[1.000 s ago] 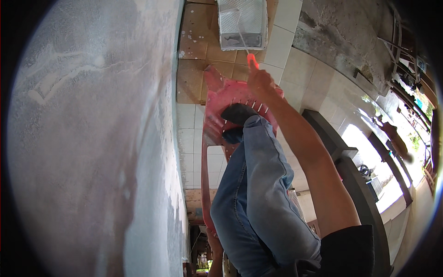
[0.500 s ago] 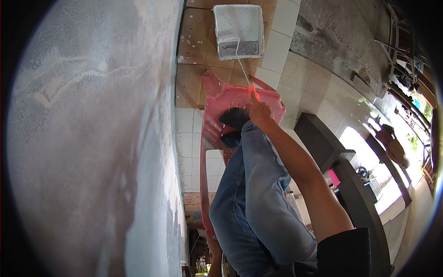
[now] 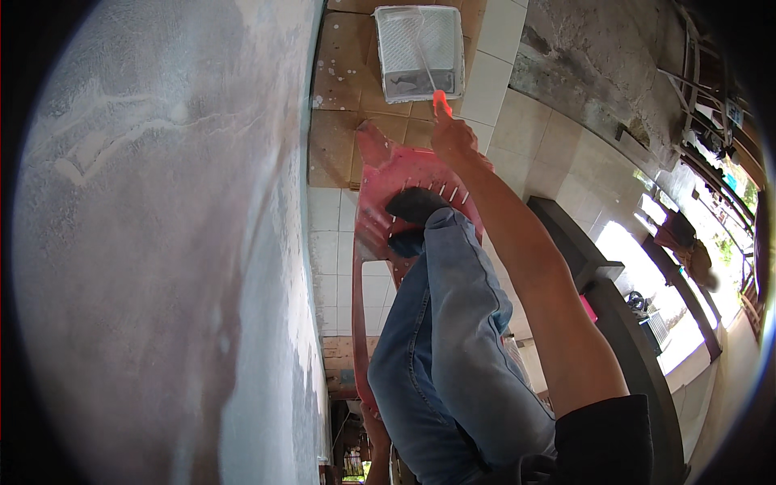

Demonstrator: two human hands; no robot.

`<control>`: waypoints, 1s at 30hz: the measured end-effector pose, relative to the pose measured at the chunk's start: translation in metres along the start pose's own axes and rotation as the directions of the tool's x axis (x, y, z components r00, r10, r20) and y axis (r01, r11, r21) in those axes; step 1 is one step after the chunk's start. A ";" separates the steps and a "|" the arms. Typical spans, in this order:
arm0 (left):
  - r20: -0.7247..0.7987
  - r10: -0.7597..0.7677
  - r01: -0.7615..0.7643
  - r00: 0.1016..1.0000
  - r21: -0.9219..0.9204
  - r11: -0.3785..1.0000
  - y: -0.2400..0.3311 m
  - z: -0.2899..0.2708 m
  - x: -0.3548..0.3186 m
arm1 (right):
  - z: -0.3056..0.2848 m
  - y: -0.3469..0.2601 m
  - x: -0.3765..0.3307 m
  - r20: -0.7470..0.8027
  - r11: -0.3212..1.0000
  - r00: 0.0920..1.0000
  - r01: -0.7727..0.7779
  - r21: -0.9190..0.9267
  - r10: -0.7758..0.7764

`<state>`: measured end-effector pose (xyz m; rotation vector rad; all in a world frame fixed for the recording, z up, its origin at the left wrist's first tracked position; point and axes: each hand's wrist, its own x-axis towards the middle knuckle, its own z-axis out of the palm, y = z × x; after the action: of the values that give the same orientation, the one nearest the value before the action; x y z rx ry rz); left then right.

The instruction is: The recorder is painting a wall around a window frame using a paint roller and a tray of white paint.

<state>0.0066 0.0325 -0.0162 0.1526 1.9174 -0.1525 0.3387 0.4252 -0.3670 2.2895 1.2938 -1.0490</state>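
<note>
My right hand (image 3: 453,137) is closed around the orange handle (image 3: 440,103) of a paint roller. The roller's thin metal rod (image 3: 425,63) reaches over a ribbed paint tray (image 3: 460,61) that is smeared with white. The roller head is hard to tell from the white paint near the tray's far end. My left hand (image 3: 374,427), low in the view, grips the edge of a red plastic chair (image 3: 373,174). My feet in dark footwear (image 3: 416,205) rest on the chair's slotted seat.
On the left rises a patchy grey-white wall (image 3: 153,242) with a crack. Paint-spotted cardboard (image 3: 335,73) lies under the tray on the tiled floor (image 3: 325,242). A dark bench-like ledge (image 3: 566,246) stands to the right, with bright openings beyond it.
My right hand has moved forward and up, pushing the roller from the tray's near part toward its far end. My left hand stays on the chair.
</note>
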 end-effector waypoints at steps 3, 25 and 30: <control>-0.036 0.004 0.002 0.999 0.165 0.986 0.004 -0.002 -0.002 | 0.007 -0.009 -0.005 0.014 0.998 0.999 0.030 -0.047 -0.029; 0.094 -0.224 0.243 0.970 -0.419 0.875 -0.011 -0.008 0.004 | 0.002 0.015 -0.034 -0.026 0.989 0.998 0.052 0.138 -0.049; 0.100 -0.207 0.229 0.973 -0.488 0.842 -0.035 -0.013 0.009 | 0.004 -0.025 -0.018 0.070 1.000 0.998 -0.003 0.002 0.003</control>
<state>-0.0147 0.0005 -0.0194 -0.4176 1.8645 0.1904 0.3097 0.4257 -0.3547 2.2343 1.2621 -1.1202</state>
